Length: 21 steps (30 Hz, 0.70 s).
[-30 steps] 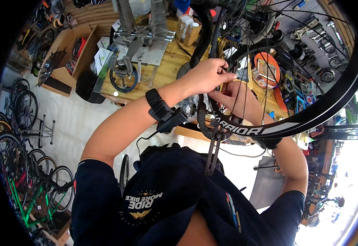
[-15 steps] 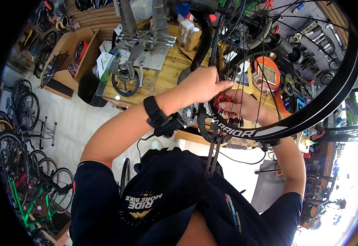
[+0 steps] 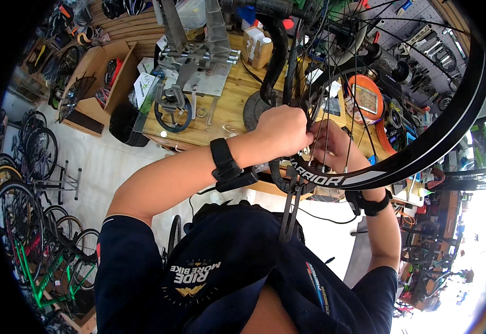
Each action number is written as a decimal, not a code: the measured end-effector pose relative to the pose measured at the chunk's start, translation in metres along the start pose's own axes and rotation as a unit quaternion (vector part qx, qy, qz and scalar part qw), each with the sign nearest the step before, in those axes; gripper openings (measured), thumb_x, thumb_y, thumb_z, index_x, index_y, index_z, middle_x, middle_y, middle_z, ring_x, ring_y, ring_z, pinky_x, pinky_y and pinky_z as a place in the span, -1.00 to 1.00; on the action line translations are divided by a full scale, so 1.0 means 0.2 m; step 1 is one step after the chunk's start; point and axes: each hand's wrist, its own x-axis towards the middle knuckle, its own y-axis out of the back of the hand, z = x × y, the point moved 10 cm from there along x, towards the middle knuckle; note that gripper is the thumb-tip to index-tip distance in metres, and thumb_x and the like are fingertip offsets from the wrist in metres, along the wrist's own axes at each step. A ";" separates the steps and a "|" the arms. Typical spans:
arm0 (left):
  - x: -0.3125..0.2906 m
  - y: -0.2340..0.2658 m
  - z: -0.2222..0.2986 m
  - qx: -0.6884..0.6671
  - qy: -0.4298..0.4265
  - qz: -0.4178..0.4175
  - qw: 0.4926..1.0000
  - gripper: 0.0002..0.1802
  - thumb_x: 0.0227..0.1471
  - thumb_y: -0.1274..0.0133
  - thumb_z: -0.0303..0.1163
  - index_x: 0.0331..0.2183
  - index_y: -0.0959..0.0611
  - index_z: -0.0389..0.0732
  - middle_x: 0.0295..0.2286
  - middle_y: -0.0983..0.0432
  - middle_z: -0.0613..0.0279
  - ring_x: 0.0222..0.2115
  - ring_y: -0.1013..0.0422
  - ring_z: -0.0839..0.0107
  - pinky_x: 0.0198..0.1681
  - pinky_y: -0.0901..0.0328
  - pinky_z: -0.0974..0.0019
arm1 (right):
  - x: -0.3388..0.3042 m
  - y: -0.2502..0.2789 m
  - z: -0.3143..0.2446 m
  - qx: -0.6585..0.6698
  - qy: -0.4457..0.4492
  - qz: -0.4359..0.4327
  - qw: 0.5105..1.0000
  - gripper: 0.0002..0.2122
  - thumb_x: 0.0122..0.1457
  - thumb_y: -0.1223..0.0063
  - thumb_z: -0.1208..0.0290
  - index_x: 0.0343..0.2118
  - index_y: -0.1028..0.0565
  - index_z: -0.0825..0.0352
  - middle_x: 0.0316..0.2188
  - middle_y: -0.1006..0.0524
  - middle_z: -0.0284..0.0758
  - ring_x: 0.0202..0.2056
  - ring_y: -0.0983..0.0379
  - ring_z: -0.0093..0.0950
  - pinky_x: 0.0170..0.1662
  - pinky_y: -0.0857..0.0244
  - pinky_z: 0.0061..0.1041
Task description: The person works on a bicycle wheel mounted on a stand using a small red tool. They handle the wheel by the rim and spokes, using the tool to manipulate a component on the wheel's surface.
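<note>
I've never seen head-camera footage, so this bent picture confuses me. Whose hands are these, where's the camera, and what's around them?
There is no robot here, just one person working bare-handed. A wide fisheye camera on that person's head looks down, so straight edges bend near the rim. The left hand and right hand are close together beside a black bicycle wheel; spokes cross in front of the right hand. The fingers hide whatever may be between them, so I can't tell what is held. Beyond is a wooden workbench, bearing a round orange container and a tan container with a white cap.
</note>
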 end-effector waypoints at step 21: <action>-0.04 -0.03 0.00 -0.206 0.032 -0.098 0.973 -0.67 -0.05 -0.32 -0.22 -0.49 -0.65 -0.33 -0.62 -0.56 0.21 -0.59 -0.43 0.50 -0.47 -0.31 0.37 | -0.34 0.26 -0.33 0.059 0.002 0.207 0.977 -0.82 0.26 -0.01 0.51 -0.12 -0.37 0.42 -0.38 -0.52 -0.31 -0.36 -0.43 -0.59 -0.24 -0.31 -0.61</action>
